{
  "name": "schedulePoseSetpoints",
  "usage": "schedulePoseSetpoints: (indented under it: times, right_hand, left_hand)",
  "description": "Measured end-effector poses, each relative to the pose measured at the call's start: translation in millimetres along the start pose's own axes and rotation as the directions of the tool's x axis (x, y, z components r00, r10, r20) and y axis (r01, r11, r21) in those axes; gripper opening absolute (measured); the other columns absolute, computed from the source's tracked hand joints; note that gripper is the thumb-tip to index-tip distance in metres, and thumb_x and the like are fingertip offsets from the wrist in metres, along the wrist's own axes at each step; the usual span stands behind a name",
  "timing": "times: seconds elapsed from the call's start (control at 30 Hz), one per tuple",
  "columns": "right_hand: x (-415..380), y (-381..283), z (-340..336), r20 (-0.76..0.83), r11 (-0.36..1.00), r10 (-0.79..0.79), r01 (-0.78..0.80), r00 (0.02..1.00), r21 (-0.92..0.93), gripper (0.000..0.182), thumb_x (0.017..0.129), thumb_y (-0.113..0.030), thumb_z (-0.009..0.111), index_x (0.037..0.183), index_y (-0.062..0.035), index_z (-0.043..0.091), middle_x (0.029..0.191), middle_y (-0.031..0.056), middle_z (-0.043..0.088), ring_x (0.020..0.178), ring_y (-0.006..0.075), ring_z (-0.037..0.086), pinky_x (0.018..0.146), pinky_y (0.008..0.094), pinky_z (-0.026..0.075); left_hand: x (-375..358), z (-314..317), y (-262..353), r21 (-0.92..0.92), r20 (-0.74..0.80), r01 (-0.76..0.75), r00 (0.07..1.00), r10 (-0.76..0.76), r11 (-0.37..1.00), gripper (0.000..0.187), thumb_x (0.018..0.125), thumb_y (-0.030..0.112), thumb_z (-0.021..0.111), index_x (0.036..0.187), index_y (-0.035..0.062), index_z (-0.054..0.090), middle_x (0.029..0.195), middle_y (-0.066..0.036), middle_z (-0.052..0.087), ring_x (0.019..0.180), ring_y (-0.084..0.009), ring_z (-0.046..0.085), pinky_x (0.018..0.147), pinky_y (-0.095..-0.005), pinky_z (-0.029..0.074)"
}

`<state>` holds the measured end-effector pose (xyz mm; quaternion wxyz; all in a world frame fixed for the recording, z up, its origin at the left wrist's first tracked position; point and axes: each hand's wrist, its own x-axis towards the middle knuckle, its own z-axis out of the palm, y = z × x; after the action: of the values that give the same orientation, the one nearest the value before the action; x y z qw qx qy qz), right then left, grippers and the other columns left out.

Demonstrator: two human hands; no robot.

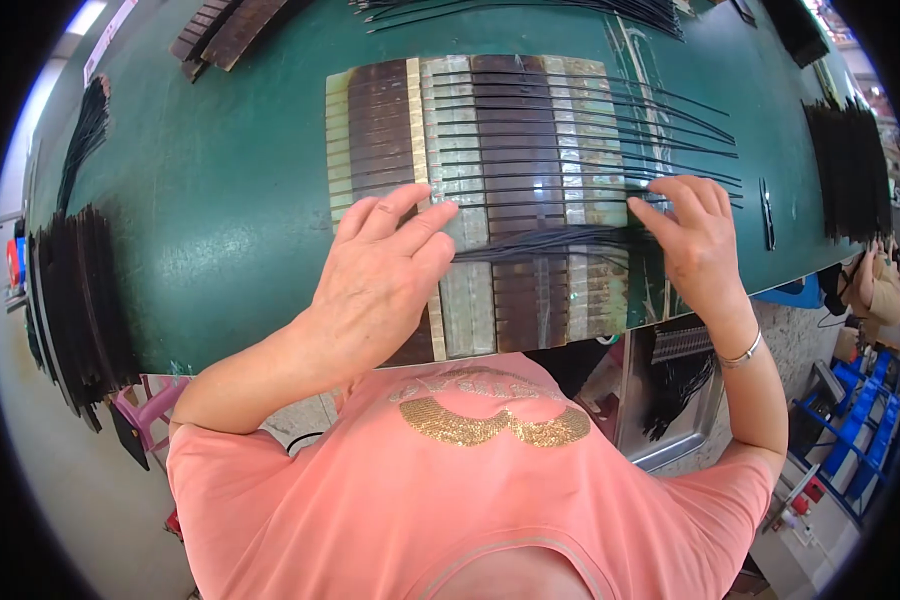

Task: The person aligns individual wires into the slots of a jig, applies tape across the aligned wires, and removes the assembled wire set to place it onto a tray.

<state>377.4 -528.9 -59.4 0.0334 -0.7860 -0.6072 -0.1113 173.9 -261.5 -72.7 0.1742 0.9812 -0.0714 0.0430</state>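
A slotted board [518,200] with brown and pale green strips lies on the green table. Several thin black wires [525,125] run side by side across it, their right ends sticking out past its edge. My left hand [380,265] rests over the board, fingers bent around the left end of the lowest laid wire. On the right, my right hand [695,225] has thumb and forefinger closed at the same wire, just beyond the board's right edge. A loose bundle of black wires [550,241] lies across the board below the laid row.
Tweezers [767,213] lie right of my right hand. Stacks of dark slotted boards stand at the left [80,300] and right [848,170] table edges. More black wires [530,10] lie at the back. Below the table edge is a metal tray [670,450]. Another person's arm [875,285] shows far right.
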Motion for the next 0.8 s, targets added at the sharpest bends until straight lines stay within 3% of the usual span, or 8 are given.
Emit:
schedulePoseSetpoints:
  times: [0.17, 0.37, 0.47, 0.5, 0.67, 0.8]
  right_hand:
    - [12, -30, 5, -0.114, 0.933, 0.103, -0.056, 0.988, 0.355, 0.037, 0.069, 0.006, 0.061, 0.104, -0.0039, 0.069, 0.099, 0.0107, 0.063, 0.090, 0.0302, 0.059, 0.081, 0.0401, 0.047]
    - [50, -73, 22, -0.224, 0.835, 0.090, 0.049, 0.970, 0.548, 0.027, 0.075, -0.008, 0.071, 0.102, -0.0084, 0.068, 0.095, 0.0065, 0.063, 0.087, 0.0264, 0.060, 0.079, 0.0381, 0.046]
    - [60, -89, 33, -0.192, 0.797, 0.030, 0.093, 0.981, 0.597, 0.023, 0.076, -0.014, 0.073, 0.098, -0.0096, 0.066, 0.091, 0.0043, 0.063, 0.084, 0.0250, 0.060, 0.076, 0.0373, 0.045]
    - [61, -91, 37, -0.200, 0.792, 0.018, 0.108, 0.980, 0.601, 0.016, 0.077, -0.015, 0.073, 0.091, -0.0101, 0.066, 0.087, 0.0028, 0.063, 0.082, 0.0241, 0.060, 0.073, 0.0377, 0.044]
    - [46, -74, 27, -0.170, 0.778, 0.010, 0.099, 0.985, 0.620, 0.011, 0.080, -0.011, 0.070, 0.090, -0.0073, 0.070, 0.085, 0.0052, 0.065, 0.080, 0.0253, 0.062, 0.073, 0.0362, 0.047]
    - [34, -63, 19, -0.166, 0.781, 0.105, 0.022, 0.981, 0.624, 0.016, 0.079, -0.005, 0.070, 0.095, -0.0045, 0.071, 0.079, 0.0078, 0.063, 0.076, 0.0266, 0.062, 0.070, 0.0361, 0.049]
  left_hand:
    - [6, 1, -4, 0.110, 0.001, -0.024, 1.000, 0.024, 0.994, 0.008, 0.080, 0.003, 0.062, 0.087, 0.0026, 0.058, 0.131, -0.011, 0.060, 0.123, -0.0335, 0.050, 0.101, -0.0470, 0.038]
    - [4, -3, -2, 0.094, 0.025, -0.004, 1.000, 0.002, 0.996, 0.010, 0.079, 0.005, 0.065, 0.086, 0.0024, 0.058, 0.132, -0.010, 0.060, 0.120, -0.0311, 0.051, 0.102, -0.0466, 0.037]
    - [1, -3, 11, 0.069, -0.138, 0.016, 0.990, -0.007, 0.997, 0.011, 0.080, 0.007, 0.067, 0.086, 0.0035, 0.058, 0.122, -0.012, 0.063, 0.112, -0.0298, 0.054, 0.097, -0.0446, 0.039]
    - [0, -3, 13, 0.025, -0.091, 0.049, 0.995, -0.046, 0.998, 0.011, 0.080, 0.008, 0.067, 0.087, 0.0037, 0.059, 0.115, -0.012, 0.064, 0.107, -0.0300, 0.056, 0.093, -0.0442, 0.040]
    - [2, 9, 28, -0.210, 0.153, 0.225, 0.969, -0.196, 0.951, 0.010, 0.085, 0.010, 0.067, 0.089, 0.0042, 0.060, 0.085, -0.012, 0.064, 0.084, -0.0328, 0.061, 0.075, -0.0437, 0.044]
    - [-1, 14, 26, -0.288, 0.029, 0.153, 0.988, -0.151, 0.945, 0.014, 0.087, 0.012, 0.066, 0.098, 0.0025, 0.064, 0.083, -0.014, 0.065, 0.082, -0.0328, 0.062, 0.073, -0.0437, 0.044]
